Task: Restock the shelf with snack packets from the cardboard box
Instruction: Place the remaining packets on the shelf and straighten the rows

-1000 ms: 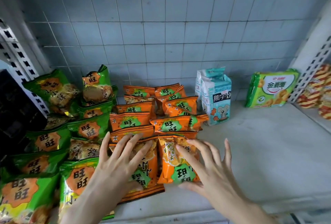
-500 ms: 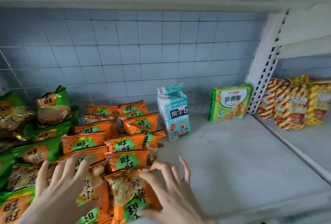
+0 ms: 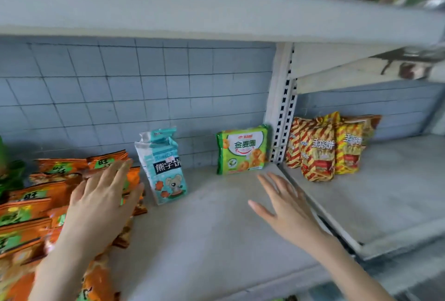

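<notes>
Orange snack packets (image 3: 36, 196) stacked flat, left side of grey shelf (image 3: 204, 228)

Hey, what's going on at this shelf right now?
A person is arranging snacks on a shop shelf bare-handed. The left hand lies flat on the stacked orange packets; the right hand is open over the bare shelf, holding nothing. A blue packet and a green packet stand further back, striped packets sit in the next bay. The cardboard box is not in view.

On shelf (image 3: 216, 240), stacked packets (image 3: 29, 214) left, upright bag (image 3: 163, 168) just right
</notes>
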Demonstrator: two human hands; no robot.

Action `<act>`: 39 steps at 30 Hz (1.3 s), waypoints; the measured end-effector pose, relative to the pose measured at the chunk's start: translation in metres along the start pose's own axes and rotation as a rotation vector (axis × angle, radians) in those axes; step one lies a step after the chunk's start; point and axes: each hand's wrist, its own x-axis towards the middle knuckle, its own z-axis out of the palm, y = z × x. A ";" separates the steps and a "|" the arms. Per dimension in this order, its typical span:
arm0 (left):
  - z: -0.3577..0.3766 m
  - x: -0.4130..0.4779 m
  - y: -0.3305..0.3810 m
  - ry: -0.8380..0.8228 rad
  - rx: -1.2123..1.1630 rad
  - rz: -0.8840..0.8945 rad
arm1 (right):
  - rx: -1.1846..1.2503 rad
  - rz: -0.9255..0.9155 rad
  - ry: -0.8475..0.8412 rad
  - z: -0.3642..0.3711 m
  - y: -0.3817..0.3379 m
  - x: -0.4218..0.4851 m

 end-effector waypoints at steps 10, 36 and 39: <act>0.006 0.016 0.097 -0.216 -0.058 0.130 | -0.029 0.265 -0.033 -0.020 0.085 -0.046; 0.072 0.030 0.334 -0.346 -0.289 0.512 | 0.002 0.801 0.054 -0.058 0.256 -0.182; 0.079 0.019 0.374 -0.382 -0.291 0.526 | 0.001 0.826 0.092 -0.069 0.289 -0.200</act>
